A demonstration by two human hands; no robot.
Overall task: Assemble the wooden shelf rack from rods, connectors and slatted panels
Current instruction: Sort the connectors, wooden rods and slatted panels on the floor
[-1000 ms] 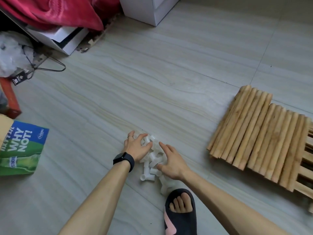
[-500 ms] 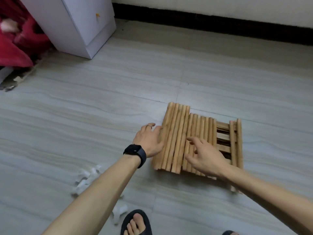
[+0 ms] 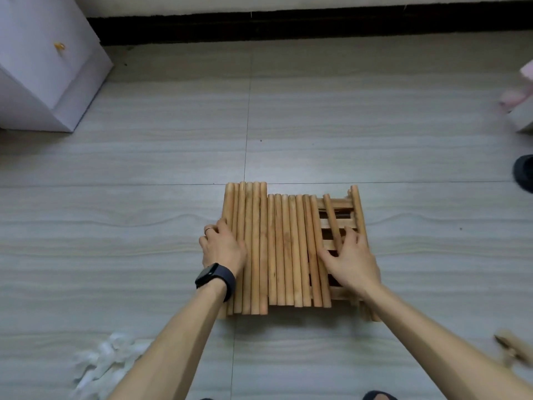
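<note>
Two hands flank the rods point(image 3: 277, 249) at frame centre, their long axes running up the frame; our left hand point(image 3: 223, 246) bends its fingers against the left edge, our right hand point(image 3: 350, 261) spreads fingers over a skewed rod point(image 3: 331, 217).

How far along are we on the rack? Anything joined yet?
Done: nothing looks joined. The rods lie loose side by side on the slatted panels on the floor, and the white connectors sit in a pile at lower left. In hand: the left hand rests at the rod stack's left edge, and the right hand lies spread on its right side. Left: essentially the whole assembly.
</note>
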